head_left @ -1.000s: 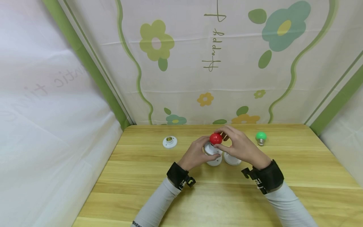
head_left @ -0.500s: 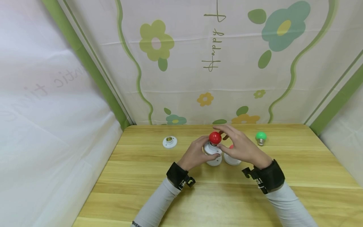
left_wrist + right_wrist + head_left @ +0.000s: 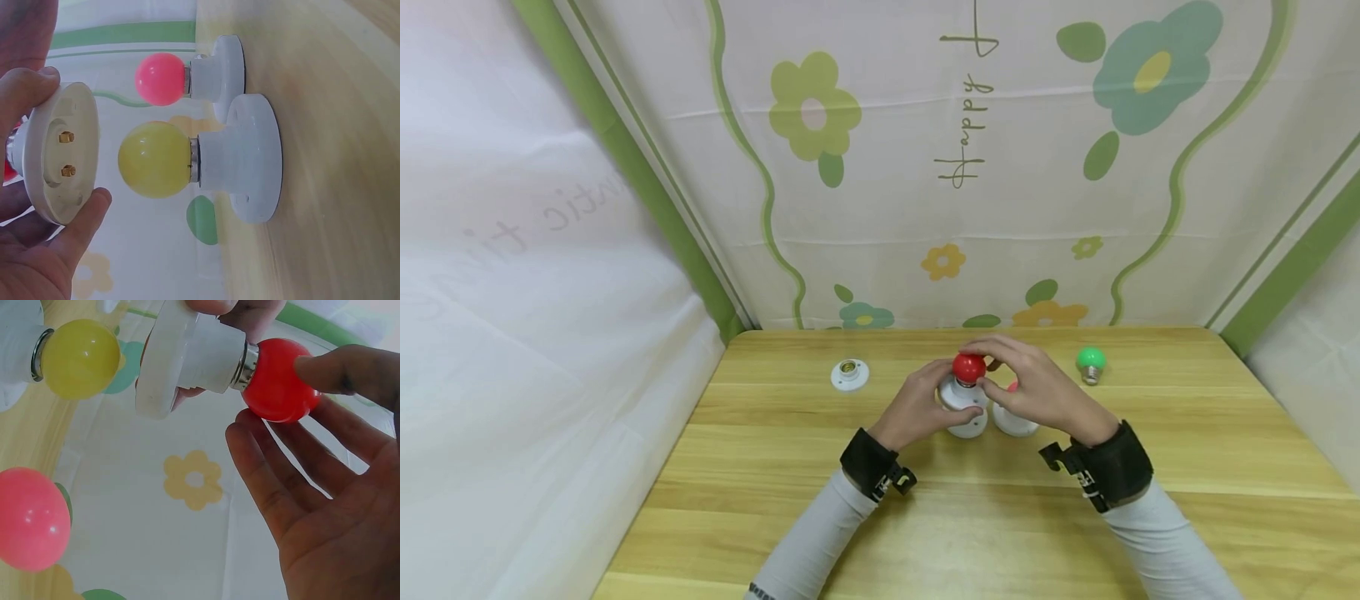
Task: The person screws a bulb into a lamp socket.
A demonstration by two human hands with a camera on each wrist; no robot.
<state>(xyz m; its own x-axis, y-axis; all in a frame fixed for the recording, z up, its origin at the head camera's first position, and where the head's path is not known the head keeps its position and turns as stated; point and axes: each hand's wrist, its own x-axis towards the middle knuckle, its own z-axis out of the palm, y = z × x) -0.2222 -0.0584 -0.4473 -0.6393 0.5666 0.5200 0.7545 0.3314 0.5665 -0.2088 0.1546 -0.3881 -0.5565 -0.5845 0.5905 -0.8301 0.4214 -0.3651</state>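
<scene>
My left hand [image 3: 917, 408] grips a white lamp holder [image 3: 37, 165] by its round base, raised above the table. Two brass screws [image 3: 66, 137] show on its underside. A red light bulb [image 3: 278, 387] sits in the holder's socket, with part of its metal cap showing. My right hand [image 3: 1041, 387] pinches this bulb, thumb on one side and fingertips on the other. Just below the held pair, a yellow bulb [image 3: 155, 159] stands upright in its own white holder [image 3: 256, 156]; the head view hides this bulb behind the held holder.
Beside the yellow bulb, a pink bulb [image 3: 160, 79] stands in another holder [image 3: 1015, 422], partly behind my right hand. An empty lamp holder [image 3: 849, 376] lies at the back left. At the back right lies a green bulb [image 3: 1091, 362]. A printed curtain [image 3: 880, 208] hangs behind the table.
My right fingers loosened and spread from the red bulb half a second ago, and now close round it again. The left hand keeps the lamp holder in place.
</scene>
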